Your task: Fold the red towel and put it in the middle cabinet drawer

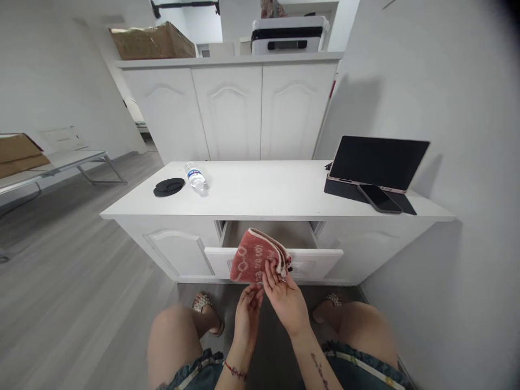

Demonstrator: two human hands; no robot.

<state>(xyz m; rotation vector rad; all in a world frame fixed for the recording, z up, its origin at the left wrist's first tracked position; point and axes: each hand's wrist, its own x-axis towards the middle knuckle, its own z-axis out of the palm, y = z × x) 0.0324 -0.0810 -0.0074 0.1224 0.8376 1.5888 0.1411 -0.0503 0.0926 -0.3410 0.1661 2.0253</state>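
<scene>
A folded red towel (257,257) with pale lettering and a whitish edge is held up in front of the pulled-out drawer (276,233). My right hand (286,300) grips its right side, fingers across the front and thumb by the layered edge. Below it, my left hand (247,314) is closed in a pinch at the towel's bottom edge. The towel covers part of the drawer front (320,261); the visible inside of the drawer shows a bare bottom.
On the white cabinet top (260,189) lie a plastic bottle (196,177), a black round object (169,187), a tablet on a stand (377,162) and a phone (379,199). A cardboard box (152,42) and white case (288,35) stand on the cabinets behind. A wall borders the right.
</scene>
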